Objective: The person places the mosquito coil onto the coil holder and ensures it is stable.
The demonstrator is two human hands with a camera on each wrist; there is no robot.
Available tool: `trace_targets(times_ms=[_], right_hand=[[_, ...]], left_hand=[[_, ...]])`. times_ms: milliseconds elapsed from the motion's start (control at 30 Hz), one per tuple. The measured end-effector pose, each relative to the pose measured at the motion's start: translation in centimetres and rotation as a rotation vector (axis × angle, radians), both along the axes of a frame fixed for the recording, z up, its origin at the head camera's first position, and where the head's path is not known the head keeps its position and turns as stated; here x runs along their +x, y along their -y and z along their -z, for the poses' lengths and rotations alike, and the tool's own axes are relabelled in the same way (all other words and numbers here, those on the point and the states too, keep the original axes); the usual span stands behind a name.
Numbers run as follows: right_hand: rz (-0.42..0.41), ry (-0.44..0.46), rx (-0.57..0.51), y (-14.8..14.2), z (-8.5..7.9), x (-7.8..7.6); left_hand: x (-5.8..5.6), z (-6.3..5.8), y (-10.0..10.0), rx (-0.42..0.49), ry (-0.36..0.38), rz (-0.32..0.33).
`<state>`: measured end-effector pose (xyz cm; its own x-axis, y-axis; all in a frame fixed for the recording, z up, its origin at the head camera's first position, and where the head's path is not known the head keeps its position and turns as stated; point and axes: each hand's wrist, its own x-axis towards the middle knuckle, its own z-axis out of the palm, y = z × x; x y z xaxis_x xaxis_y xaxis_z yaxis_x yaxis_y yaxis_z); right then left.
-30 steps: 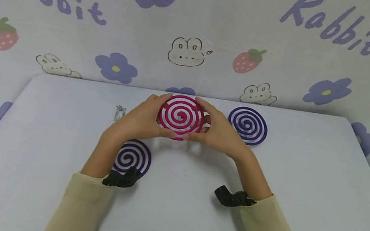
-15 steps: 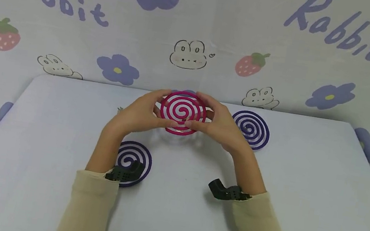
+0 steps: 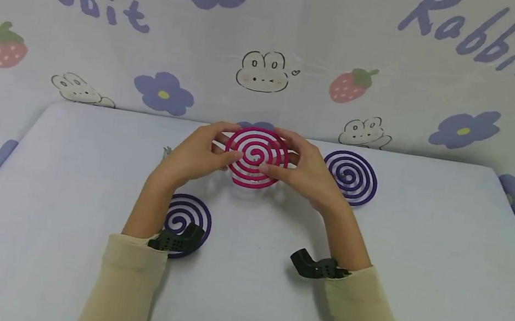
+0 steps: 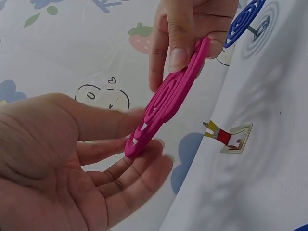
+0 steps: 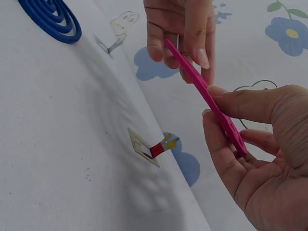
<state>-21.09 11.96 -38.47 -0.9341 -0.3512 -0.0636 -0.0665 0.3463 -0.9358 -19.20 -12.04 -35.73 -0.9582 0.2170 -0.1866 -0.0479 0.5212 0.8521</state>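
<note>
A pink mosquito coil [image 3: 255,158] is held between both hands above the table's far part. My left hand [image 3: 195,154] pinches its left side, thumb on the near face and fingers behind. Opposite, my right hand [image 3: 305,173] pinches the right side likewise. Just below the coil stands a small metal stand [image 4: 230,138] with a red and yellow upright, mostly hidden in the head view. Right of the right hand, a dark blue coil [image 3: 350,178] sits raised on its own stand [image 4: 261,26]. Another dark blue coil [image 3: 190,211] lies partly hidden under my left wrist.
A thin metal stand [image 5: 109,46] is beside my left hand, its tip [image 3: 167,150] barely showing in the head view. A patterned cloth [image 3: 316,36] hangs behind the white table [image 3: 422,263]. Dark wrist cameras [image 3: 316,266] jut inward from both sleeves.
The pink coil has risen slightly and moved a little right. Both thumbs have shifted from its lower rim up onto its face. The blue coils stay in place.
</note>
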Motion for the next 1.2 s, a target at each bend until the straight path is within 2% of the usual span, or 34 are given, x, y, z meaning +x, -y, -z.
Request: trace_targets(times_ms=[133,367,933,1200], right_hand=[[0.012,-0.003,0.009,0.1,0.1,-0.1],[0.08,0.021,-0.034,0.1,0.3,-0.3],[0.152,-0.029,-0.052,0.6,0.8,-0.5],[0.18,0.01,-0.099,1.4,1.1,-0.3]], left_hand=[[0.0,0.3,0.1,0.091,0.034,-0.056],[-0.2,0.6,-0.1,0.143,0.063,-0.122],[-0.8,0.9,-0.8,0.186,0.069,-0.138],[-0.9,1.3,-0.8,0.213,0.058,-0.158]])
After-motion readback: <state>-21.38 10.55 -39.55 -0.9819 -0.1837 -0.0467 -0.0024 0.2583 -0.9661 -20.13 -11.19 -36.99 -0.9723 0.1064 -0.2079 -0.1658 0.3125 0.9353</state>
